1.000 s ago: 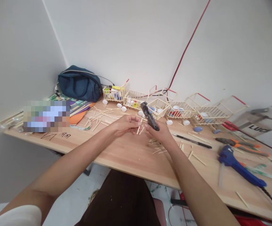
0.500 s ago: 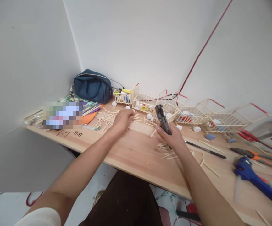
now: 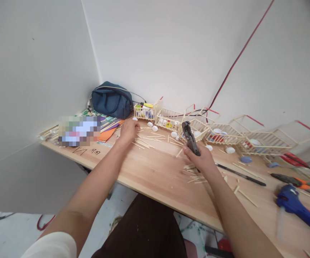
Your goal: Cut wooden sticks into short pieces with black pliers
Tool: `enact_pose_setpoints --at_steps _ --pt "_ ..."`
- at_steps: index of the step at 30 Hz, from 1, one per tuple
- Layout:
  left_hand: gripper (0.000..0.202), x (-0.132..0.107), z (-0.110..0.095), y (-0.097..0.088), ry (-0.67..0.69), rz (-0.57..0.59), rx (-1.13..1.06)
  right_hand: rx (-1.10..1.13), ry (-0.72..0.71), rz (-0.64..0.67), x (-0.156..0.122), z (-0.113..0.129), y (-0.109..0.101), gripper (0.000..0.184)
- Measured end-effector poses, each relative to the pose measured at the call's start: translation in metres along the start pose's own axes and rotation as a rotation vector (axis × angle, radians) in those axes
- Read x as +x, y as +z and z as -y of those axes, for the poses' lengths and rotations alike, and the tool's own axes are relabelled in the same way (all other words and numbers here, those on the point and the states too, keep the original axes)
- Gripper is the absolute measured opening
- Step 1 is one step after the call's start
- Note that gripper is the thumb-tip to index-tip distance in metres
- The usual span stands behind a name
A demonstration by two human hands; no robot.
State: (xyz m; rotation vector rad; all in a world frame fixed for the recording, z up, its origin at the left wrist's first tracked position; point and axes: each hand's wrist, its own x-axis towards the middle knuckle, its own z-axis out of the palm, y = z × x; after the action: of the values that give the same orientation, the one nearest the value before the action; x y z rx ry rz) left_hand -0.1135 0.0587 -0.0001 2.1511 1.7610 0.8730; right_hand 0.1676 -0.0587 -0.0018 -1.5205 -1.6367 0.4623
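My right hand (image 3: 201,160) grips dark cutting pliers (image 3: 190,138), jaws pointing up and away, above a small heap of cut wooden sticks (image 3: 195,175). My left hand (image 3: 128,129) reaches far left over a scatter of thin wooden sticks (image 3: 144,141) on the wooden table (image 3: 157,175). Its fingers curl down onto the sticks; I cannot make out what they hold, if anything. Behind both hands stands a row of small stick-built carts (image 3: 219,134) holding white and coloured bottle caps.
A dark blue pouch (image 3: 112,99) sits in the corner beside books and coloured paper (image 3: 105,125). A red cable (image 3: 235,61) runs up the wall. At right lie a black pen (image 3: 241,175), orange-handled pliers (image 3: 297,179) and a blue glue gun (image 3: 297,208).
My left hand left the right hand and reached out left to the loose sticks near the books. The right hand stayed with the pliers. My view swung left.
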Motion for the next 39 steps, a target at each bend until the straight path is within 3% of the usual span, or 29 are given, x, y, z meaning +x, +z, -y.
enact_pose_setpoints --at_steps 8,16,19,23,26,29,31,34,37,39 --pt "0.012 0.01 0.001 0.013 -0.018 0.02 0.09 -0.013 -0.027 -0.016 -0.001 0.003 -0.001 0.037" --pt "0.017 0.002 -0.019 0.011 0.003 0.003 -0.123 0.007 -0.025 -0.013 -0.001 0.004 -0.002 0.036" --pt "0.022 -0.01 -0.037 0.017 0.011 0.161 -0.441 0.012 -0.032 -0.015 -0.001 0.008 -0.003 0.035" --pt "0.026 -0.03 -0.063 0.029 -0.157 0.588 -1.202 0.055 -0.028 -0.004 -0.001 0.012 -0.003 0.034" --pt "0.027 -0.041 -0.076 0.036 -0.223 0.772 -1.303 0.087 -0.004 0.018 0.0 0.011 -0.002 0.033" --pt "0.024 -0.046 -0.082 0.038 -0.191 0.832 -1.25 0.1 0.002 0.028 0.0 0.01 -0.002 0.033" --pt "0.021 -0.043 -0.081 0.036 -0.142 0.768 -1.175 0.103 -0.012 0.034 0.0 0.01 -0.003 0.033" --pt "0.013 -0.029 -0.064 0.025 -0.075 0.42 -0.887 0.098 -0.013 0.033 0.0 0.009 -0.003 0.032" --pt "0.013 -0.01 -0.032 0.005 -0.015 -0.013 -0.327 0.09 0.012 0.025 0.0 0.006 -0.002 0.033" --pt "0.017 -0.002 -0.01 -0.01 0.001 -0.079 0.035 0.074 0.018 0.023 0.0 0.005 -0.001 0.034"
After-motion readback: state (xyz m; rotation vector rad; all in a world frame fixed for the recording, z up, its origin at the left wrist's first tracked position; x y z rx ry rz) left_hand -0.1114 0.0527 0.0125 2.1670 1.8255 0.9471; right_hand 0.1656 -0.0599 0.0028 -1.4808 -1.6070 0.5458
